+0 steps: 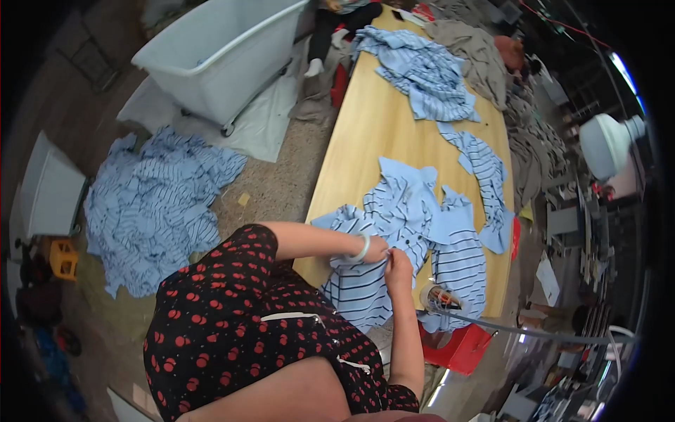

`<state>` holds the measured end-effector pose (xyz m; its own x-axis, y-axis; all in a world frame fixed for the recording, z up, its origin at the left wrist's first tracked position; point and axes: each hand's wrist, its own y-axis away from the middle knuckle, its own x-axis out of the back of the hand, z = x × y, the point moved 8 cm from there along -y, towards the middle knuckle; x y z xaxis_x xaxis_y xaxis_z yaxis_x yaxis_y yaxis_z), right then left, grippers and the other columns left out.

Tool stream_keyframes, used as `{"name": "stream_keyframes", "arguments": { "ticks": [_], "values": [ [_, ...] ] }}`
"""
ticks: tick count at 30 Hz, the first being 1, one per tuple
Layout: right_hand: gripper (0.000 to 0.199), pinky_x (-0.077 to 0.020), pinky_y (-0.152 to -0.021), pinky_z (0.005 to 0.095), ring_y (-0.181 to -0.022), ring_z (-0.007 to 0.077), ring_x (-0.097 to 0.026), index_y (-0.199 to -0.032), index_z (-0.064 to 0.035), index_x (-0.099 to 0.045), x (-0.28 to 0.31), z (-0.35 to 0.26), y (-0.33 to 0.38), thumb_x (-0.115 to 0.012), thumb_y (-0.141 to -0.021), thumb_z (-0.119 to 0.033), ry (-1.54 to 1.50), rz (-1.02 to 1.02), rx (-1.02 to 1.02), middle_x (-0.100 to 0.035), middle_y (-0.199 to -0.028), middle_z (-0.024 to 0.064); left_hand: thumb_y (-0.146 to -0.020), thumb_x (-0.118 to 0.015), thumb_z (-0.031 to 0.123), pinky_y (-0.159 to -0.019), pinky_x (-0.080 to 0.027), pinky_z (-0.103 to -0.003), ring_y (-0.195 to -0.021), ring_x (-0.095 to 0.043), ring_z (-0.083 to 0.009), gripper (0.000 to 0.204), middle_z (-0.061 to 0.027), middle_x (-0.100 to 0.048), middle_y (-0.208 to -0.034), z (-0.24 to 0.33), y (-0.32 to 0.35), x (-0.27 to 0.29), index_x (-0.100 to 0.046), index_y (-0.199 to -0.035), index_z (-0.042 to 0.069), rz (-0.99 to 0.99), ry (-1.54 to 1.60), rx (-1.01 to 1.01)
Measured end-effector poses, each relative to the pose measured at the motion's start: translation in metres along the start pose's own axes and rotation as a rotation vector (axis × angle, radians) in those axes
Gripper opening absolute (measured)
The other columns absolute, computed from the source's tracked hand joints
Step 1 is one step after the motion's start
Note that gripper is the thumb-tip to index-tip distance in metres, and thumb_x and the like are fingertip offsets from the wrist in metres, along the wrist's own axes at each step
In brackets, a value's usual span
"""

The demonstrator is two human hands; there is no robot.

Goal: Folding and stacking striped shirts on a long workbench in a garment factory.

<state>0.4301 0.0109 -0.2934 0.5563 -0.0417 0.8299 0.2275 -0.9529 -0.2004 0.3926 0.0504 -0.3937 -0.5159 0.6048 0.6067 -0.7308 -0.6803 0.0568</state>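
Observation:
A light blue shirt with dark stripes (360, 288) lies spread on the wooden table in front of me, its collar pointing away and small dark buttons showing down its front. My left hand (376, 249), with a pale bangle (363, 247) at the wrist, is closed on the shirt's front edge. Right beside it, my right hand (399, 270) pinches the same edge, and the fingertips of both hands nearly meet. What lies between the fingers is too small to make out. Another striped shirt (457, 253) lies just to the right, under a clear cup of small items (441, 300).
More striped garments (422, 67) lie along the wooden table (344, 151). A large heap of them (155, 204) is on the floor at left, below a grey wheeled bin (232, 70). A red stool (460, 348) stands by the near table end. Another person (341, 32) sits at the far end.

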Motion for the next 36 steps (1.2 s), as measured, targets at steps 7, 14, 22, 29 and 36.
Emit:
{"name": "stream_keyframes", "arguments": {
  "ticks": [7, 14, 22, 29, 36],
  "values": [
    [0.004, -0.0423, -0.058, 0.0381, -0.065, 0.0333, -0.053, -0.073, -0.0008, -0.053, -0.009, 0.023, 0.021, -0.051, -0.071, -0.003, -0.023, 0.034, -0.067, -0.054, -0.069, 0.0174, -0.075, -0.04, 0.022, -0.073, -0.04, -0.039, -0.083, -0.052, -0.0348, 0.029, -0.023, -0.055, -0.086, -0.003, 0.011, -0.02, -0.054, -0.085, -0.002, -0.065, 0.117, 0.129],
    [0.007, -0.0423, -0.057, 0.0394, -0.065, 0.034, -0.053, -0.071, 0.0001, -0.053, -0.012, 0.034, 0.03, -0.05, -0.067, -0.005, -0.069, 0.025, -0.167, -0.054, -0.068, 0.0186, -0.072, -0.042, 0.02, -0.073, -0.039, -0.042, -0.081, -0.051, -0.0379, 0.025, -0.0229, -0.055, -0.083, 0.012, 0.02, -0.009, -0.056, -0.079, 0.0, -0.047, 0.101, 0.144],
    [0.009, -0.0421, -0.059, 0.0386, -0.067, 0.0347, -0.052, -0.076, 0.0003, -0.052, -0.003, 0.021, 0.023, -0.049, -0.069, -0.005, -0.088, 0.094, -0.117, -0.053, -0.071, 0.019, -0.069, -0.043, 0.016, -0.066, -0.041, -0.042, -0.077, -0.051, -0.0376, 0.018, -0.0216, -0.054, -0.078, 0.02, 0.025, 0.019, -0.051, -0.077, 0.002, 0.144, 0.096, -0.024],
    [0.007, -0.0436, -0.06, 0.0383, -0.068, 0.0332, -0.054, -0.072, 0.001, -0.05, 0.003, 0.03, 0.028, -0.047, -0.067, -0.003, -0.191, 0.117, -0.231, -0.055, -0.071, 0.0183, -0.069, -0.044, 0.012, -0.063, -0.041, -0.039, -0.073, -0.051, -0.0359, 0.013, -0.0203, -0.052, -0.075, 0.03, 0.025, 0.021, -0.049, -0.075, 0.001, 0.096, 0.147, -0.033],
    [0.01, -0.0445, -0.056, 0.0326, -0.06, 0.027, -0.056, -0.073, -0.0002, -0.054, 0.007, 0.031, 0.034, -0.05, -0.065, -0.004, -0.266, 0.121, -0.278, -0.057, -0.067, 0.015, -0.067, -0.045, 0.011, -0.058, -0.039, -0.039, -0.067, -0.05, -0.0343, 0.011, -0.018, -0.049, -0.068, 0.044, 0.034, 0.026, -0.049, -0.072, 0.001, 0.155, 0.113, -0.114]
  ]
}}
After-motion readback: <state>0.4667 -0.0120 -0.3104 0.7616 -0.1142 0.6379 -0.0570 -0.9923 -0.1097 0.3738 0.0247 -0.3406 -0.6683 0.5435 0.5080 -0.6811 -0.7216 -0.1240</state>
